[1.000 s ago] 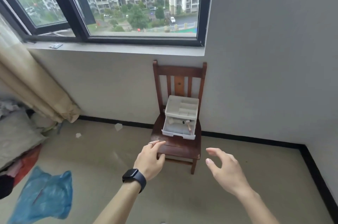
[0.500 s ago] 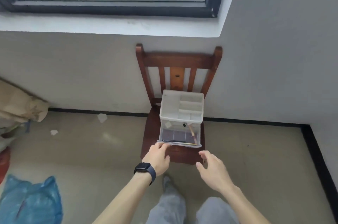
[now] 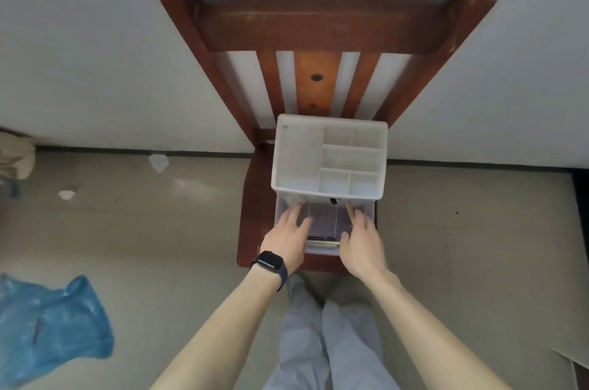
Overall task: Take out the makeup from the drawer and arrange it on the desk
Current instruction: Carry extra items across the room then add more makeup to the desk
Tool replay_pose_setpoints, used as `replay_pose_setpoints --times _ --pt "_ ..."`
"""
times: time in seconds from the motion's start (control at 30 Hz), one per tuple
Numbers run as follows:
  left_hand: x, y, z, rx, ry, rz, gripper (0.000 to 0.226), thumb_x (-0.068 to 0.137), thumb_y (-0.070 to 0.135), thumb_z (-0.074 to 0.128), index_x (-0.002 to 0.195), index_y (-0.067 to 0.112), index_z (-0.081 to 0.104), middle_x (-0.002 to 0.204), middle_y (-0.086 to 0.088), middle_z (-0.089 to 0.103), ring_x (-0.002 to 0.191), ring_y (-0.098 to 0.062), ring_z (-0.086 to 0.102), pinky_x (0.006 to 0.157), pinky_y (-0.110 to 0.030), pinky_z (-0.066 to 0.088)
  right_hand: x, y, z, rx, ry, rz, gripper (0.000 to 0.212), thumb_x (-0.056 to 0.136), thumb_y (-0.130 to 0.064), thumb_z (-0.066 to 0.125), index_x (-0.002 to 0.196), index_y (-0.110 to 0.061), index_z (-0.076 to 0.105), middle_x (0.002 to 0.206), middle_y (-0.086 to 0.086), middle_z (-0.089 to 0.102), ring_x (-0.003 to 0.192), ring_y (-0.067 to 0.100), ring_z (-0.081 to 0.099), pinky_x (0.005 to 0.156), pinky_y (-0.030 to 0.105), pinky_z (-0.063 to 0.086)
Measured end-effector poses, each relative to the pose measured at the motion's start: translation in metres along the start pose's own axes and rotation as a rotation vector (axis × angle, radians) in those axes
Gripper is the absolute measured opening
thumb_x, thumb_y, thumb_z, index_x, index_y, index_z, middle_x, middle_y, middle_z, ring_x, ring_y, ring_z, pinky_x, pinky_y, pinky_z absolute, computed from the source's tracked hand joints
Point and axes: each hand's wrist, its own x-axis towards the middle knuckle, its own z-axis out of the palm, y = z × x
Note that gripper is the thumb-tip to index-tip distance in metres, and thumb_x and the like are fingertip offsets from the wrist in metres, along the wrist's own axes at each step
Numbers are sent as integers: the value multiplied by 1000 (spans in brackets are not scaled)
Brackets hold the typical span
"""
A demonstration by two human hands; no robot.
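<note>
Your left hand [image 3: 288, 238] & right hand [image 3: 360, 244] reach straight-fingered, holding nothing, into the open drawer [image 3: 320, 251] w/ makeup [image 3: 323, 219] inside; the organizer [image 3: 299, 154] sits loose on the chair [image 3: 315, 23], so a hard tug could tip it.

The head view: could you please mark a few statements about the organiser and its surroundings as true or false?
1. The white organiser stands on a wooden chair. True.
2. The drawer is shut. False: it stands open, and the left hand and right hand reach into it.
3. The watch is on the right wrist. False: it is on the left wrist.
4. A blue plastic bag lies on the floor. True.
</note>
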Motion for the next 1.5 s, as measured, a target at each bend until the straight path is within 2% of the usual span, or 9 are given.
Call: replay_pose_setpoints --times 0.1,0.2,0.33,0.5,0.63,0.8,1.0,1.2,1.5 --pt "29 -2 11 156 131 -19 53 90 7 61 141 10 48 142 -28 45 134 -42 42 101 -43 47 18 -8 11 -129 -5 90 54 95 -15 55 144 -3 34 138 16 50 126 35 53 93 42 49" --pt "40 -6 18 379 79 4 46 102 11 38 147 8 33 136 -28 46 130 -42 40 110 -43 34 24 -17 16 -298 -37 105 41 94 -12 56 133 -7 43 130 13 50 123 33 52 85 46 54" --pt "40 -6 9 390 99 48 35 92 17 54 127 19 57 115 -13 62 105 -31 59 84 -34 49 27 -16 20 -482 -92 -83 42 94 -9 52 135 -12 44 128 12 52 120 32 49 85 40 48" --pt "46 -11 12 353 114 126 34 58 15 84 89 16 70 80 -10 64 65 -27 62 55 -30 49 23 -10 17 -581 -124 -281 46 86 -4 57 130 -9 45 131 12 51 119 32 49 91 39 43" --pt "43 -13 8 289 154 140 24 77 15 75 98 14 66 89 -12 67 76 -30 62 62 -36 51 20 -4 11 -579 -116 -413 44 85 -2 55 127 -11 45 125 10 55 117 33 51 89 40 40" --pt "11 -12 -24 -117 172 35 34 91 26 57 125 22 56 122 -10 56 103 -32 55 77 -37 47 -4 -1 -14 -248 -47 -433 32 99 -9 44 130 -15 49 114 6 55 102 29 53 80 39 44" --pt "-60 -11 -80 -843 160 -321 25 80 35 66 104 41 62 112 6 61 92 -15 62 82 -31 51 -73 -25 -68 323 -117 -128 17 106 -24 40 100 -27 55 93 -7 64 77 12 55 69 32 42" --pt "-132 10 -129 -1594 205 -388 19 90 18 71 108 16 66 111 -12 66 96 -25 70 88 -39 59 -130 -58 -112 608 -144 -72 16 105 -25 49 102 -24 65 77 -3 63 57 10 47 57 23 39" --pt "-215 45 -159 -2022 476 -355 34 93 13 67 124 4 56 120 -20 68 100 -37 71 96 -44 55 -163 -109 -156 679 -361 -246 15 97 -33 62 105 -22 68 90 5 69 59 11 55 51 19 44"
